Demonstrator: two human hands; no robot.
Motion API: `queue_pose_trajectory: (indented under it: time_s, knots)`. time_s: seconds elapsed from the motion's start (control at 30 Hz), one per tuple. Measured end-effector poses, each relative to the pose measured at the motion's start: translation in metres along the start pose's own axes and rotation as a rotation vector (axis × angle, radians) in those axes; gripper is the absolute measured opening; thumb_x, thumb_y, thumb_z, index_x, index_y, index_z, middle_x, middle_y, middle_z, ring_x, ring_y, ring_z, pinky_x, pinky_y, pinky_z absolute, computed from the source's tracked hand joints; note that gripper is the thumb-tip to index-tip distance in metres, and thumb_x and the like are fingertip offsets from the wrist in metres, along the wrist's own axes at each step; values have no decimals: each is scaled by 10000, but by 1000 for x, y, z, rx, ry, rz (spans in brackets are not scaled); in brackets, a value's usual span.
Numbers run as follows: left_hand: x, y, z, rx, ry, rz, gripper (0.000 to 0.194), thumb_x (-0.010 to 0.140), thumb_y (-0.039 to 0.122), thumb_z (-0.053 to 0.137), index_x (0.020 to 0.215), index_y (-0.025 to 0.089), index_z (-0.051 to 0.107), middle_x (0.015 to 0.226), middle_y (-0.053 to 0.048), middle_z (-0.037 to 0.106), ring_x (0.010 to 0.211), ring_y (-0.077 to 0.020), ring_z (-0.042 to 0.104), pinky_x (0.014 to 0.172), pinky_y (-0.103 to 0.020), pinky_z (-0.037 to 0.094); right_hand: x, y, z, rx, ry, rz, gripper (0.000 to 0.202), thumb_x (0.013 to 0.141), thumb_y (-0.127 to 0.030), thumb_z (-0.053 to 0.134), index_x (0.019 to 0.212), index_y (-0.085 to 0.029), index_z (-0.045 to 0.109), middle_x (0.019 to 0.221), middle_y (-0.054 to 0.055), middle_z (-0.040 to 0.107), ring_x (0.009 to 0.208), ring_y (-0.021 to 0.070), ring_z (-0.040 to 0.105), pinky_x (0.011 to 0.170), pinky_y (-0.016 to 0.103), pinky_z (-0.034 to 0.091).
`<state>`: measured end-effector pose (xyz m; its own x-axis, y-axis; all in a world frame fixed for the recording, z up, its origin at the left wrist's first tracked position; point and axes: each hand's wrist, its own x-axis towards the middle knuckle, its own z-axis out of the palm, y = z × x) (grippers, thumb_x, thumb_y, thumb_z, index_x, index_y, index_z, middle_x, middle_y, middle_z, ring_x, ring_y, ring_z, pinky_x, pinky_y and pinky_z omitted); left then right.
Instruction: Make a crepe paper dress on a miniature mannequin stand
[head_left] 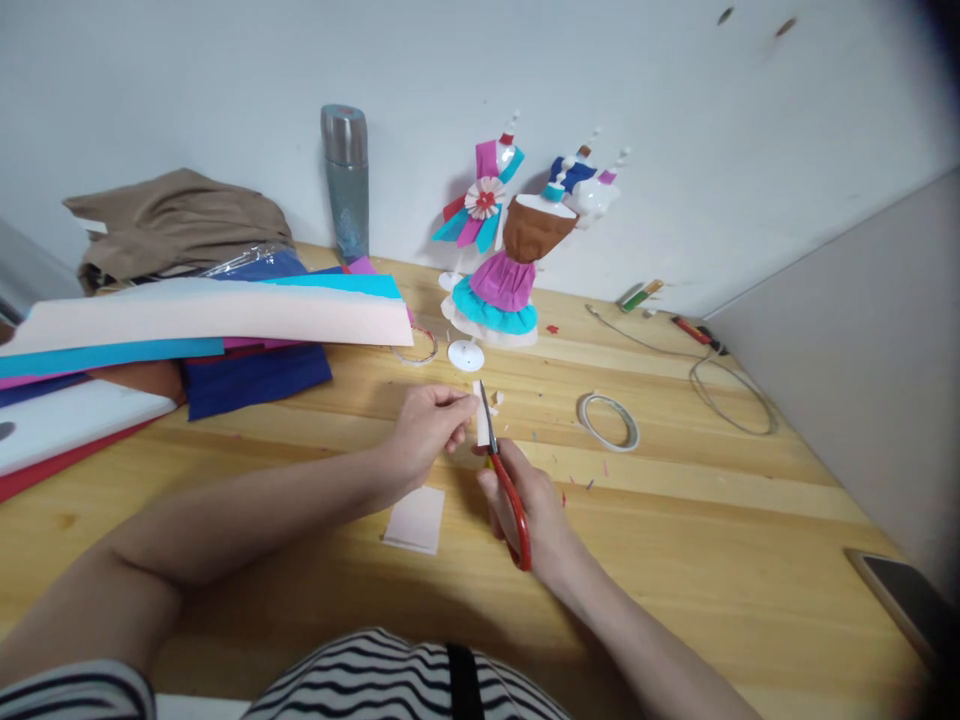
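My left hand point(431, 425) pinches a small pale pink paper strip point(481, 418) between thumb and fingers. Red-handled scissors point(517, 525) are held in my right hand point(529, 495), their blades pointing away from me along the strip's right side. Whether the blades are fully closed is hard to tell. A pale pink paper square point(416, 519) lies on the wooden table point(675, 560), below my left hand. Tiny paper scraps are scattered just beyond and right of the scissors.
Dressed paper figures point(504, 280) stand by the wall, right of a metal flask point(348, 190). Coloured paper sheets point(210, 312) and brown cloth point(180, 225) lie left. A tape roll point(609, 422), cable point(712, 400) and phone point(900, 600) are at right.
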<state>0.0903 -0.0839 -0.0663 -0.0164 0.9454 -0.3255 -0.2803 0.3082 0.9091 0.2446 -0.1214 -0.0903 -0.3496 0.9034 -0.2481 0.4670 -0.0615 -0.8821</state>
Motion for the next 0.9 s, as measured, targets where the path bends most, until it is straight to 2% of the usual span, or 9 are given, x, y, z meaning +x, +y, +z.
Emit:
queue_pose_trajectory:
  time_s: [0.2, 0.43, 0.63, 0.9]
  knots:
    - [0, 1, 0, 16, 4, -6, 252, 763, 213, 644, 536, 150, 555, 456, 44, 472, 410, -52, 404, 408, -189, 275, 1, 0, 2, 14, -1, -4, 492, 857, -678, 480, 1042, -222, 475, 532, -74, 470, 334, 105, 414, 341, 227, 333]
    - [1, 5, -3, 58, -21, 27, 240, 752, 206, 605, 529, 149, 536, 467, 35, 485, 432, -54, 410, 448, -195, 293, -2, 1, -3, 57, 2, 21, 522, 894, -703, 412, 1070, -218, 492, 527, -83, 449, 340, 89, 393, 347, 209, 305]
    - [0, 6, -3, 70, -52, 37, 208, 727, 223, 613, 542, 152, 550, 467, 38, 478, 434, -55, 408, 458, -199, 291, -8, -7, -6, 115, -29, -45, 502, 924, -693, 397, 1065, -216, 460, 540, -90, 436, 389, 86, 382, 400, 211, 329]
    - [-3, 6, -1, 108, -77, 29, 250, 746, 213, 612, 515, 158, 534, 459, 39, 468, 441, -61, 408, 455, -196, 288, -6, 0, -9, 120, -58, -112, 456, 935, -674, 415, 987, -223, 454, 568, -72, 469, 422, 94, 420, 428, 217, 359]
